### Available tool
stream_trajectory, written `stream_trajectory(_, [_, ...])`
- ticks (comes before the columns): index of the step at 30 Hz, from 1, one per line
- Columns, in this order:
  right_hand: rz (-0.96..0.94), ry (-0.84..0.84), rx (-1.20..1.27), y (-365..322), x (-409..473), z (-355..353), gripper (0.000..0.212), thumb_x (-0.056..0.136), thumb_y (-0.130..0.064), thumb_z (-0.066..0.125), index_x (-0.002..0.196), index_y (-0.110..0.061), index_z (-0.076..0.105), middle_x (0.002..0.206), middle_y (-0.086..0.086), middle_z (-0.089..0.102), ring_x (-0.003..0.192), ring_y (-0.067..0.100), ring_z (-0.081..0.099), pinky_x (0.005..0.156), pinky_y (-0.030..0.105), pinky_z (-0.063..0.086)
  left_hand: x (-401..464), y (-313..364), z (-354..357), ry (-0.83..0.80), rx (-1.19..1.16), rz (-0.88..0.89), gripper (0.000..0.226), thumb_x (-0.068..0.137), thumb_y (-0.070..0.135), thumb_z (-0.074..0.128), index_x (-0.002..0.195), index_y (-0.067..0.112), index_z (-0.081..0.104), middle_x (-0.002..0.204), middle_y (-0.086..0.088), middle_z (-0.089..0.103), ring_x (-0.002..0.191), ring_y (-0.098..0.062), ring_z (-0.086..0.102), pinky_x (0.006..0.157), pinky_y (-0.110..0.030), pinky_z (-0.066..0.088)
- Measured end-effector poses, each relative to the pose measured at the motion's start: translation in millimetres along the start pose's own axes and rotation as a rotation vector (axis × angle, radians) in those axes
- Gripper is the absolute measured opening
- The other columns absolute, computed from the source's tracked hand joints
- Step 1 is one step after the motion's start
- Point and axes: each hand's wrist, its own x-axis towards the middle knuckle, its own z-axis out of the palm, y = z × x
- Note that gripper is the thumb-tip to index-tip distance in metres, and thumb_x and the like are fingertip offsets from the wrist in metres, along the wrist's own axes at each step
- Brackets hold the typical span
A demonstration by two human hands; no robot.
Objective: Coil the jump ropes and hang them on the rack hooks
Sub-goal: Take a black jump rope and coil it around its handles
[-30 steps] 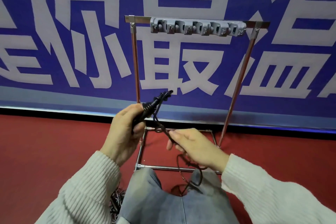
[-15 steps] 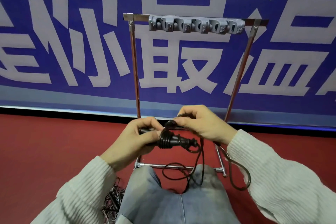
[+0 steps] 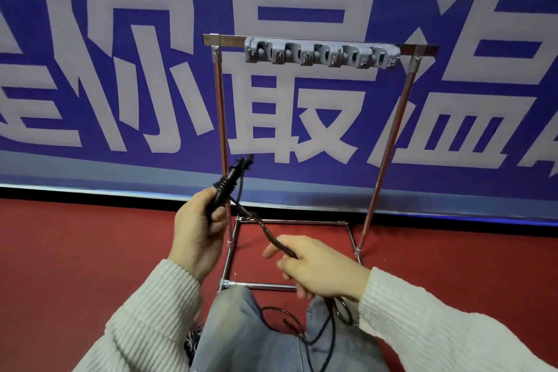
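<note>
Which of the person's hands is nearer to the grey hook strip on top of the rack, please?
Left. The left hand holds the rope handles up below the hook strip; the right hand pinches the cord lower, near the lap.

Your left hand (image 3: 197, 232) is raised, fingers curled round the jump rope handles (image 3: 227, 187), which tilt up and away. Your right hand (image 3: 320, 269) sits lower and nearer, palm down, pinching the cord (image 3: 271, 238) between thumb and fingers. Both forearms, in ribbed cream sleeves, converge inward.

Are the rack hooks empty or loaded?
Empty: nothing hangs from the grey hooks; the rope runs between both hands.
</note>
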Motion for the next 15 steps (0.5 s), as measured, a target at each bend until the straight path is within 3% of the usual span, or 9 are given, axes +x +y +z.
stream_trajectory(3, [-0.015,-0.027,0.209,11.9,-0.9,-6.1,0.023,0.101,-0.01,0.048,0.113,-0.022,0.063,0.068,-0.002,0.057,0.043,0.01,0.044,0.041,0.02,0.034,19.5,18.3,-11.1,0.051,-0.2,-0.013,0.013,0.103,0.01,0.044,0.091,0.01,0.052,0.082,-0.004,0.057,0.041,-0.002,0.036,0.031,-0.013,0.024])
stream_trajectory(5, [-0.012,-0.056,0.285,25.6,-3.5,-10.1,0.026,0.1,-0.005,0.046,0.114,-0.017,0.065,0.066,-0.002,0.056,0.047,0.01,0.044,0.045,0.02,0.035,29.5,30.9,-17.6,0.076,-0.218,-0.004,0.012,0.103,0.011,0.044,0.093,0.01,0.05,0.081,-0.003,0.054,0.042,-0.003,0.037,0.032,-0.013,0.026])
stream_trajectory(9, [0.036,-0.059,0.175,61.7,-2.7,-12.6,0.053,0.09,0.01,0.048,0.128,-0.024,0.059,0.092,0.0,0.066,0.083,0.013,0.063,0.084,0.028,0.051,16.0,33.7,-6.6,-0.006,-0.061,-0.065,0.014,0.103,0.01,0.046,0.092,0.01,0.055,0.077,-0.003,0.058,0.041,-0.002,0.034,0.031,-0.011,0.021])
stream_trajectory(12, [0.037,-0.175,0.179,67.9,2.2,-6.4,0.07,0.082,-0.006,0.072,0.143,-0.028,0.045,0.103,-0.005,0.072,0.097,0.011,0.064,0.094,0.032,0.048,-8.7,26.4,12.8,-0.087,-0.001,-0.15,0.016,0.101,0.009,0.048,0.089,0.007,0.058,0.074,-0.004,0.06,0.04,-0.001,0.032,0.032,-0.009,0.016])
stream_trajectory(14, [-0.001,-0.188,0.212,58.7,5.8,-4.2,0.093,0.078,-0.026,0.085,0.154,-0.024,0.031,0.128,-0.01,0.065,0.12,0.004,0.06,0.111,0.03,0.042,-21.6,23.2,24.6,-0.144,0.005,-0.199,0.018,0.1,0.009,0.048,0.087,0.006,0.061,0.077,-0.006,0.061,0.039,-0.001,0.032,0.033,-0.009,0.015])
stream_trajectory(15, [-0.038,-0.144,0.224,52.2,8.0,-3.7,0.107,0.074,-0.037,0.088,0.158,-0.025,0.022,0.144,-0.013,0.054,0.134,0.0,0.049,0.118,0.031,0.035,-26.5,21.7,28.9,-0.171,0.018,-0.211,0.022,0.099,0.009,0.048,0.085,0.006,0.064,0.079,-0.006,0.063,0.04,-0.002,0.031,0.034,-0.01,0.014])
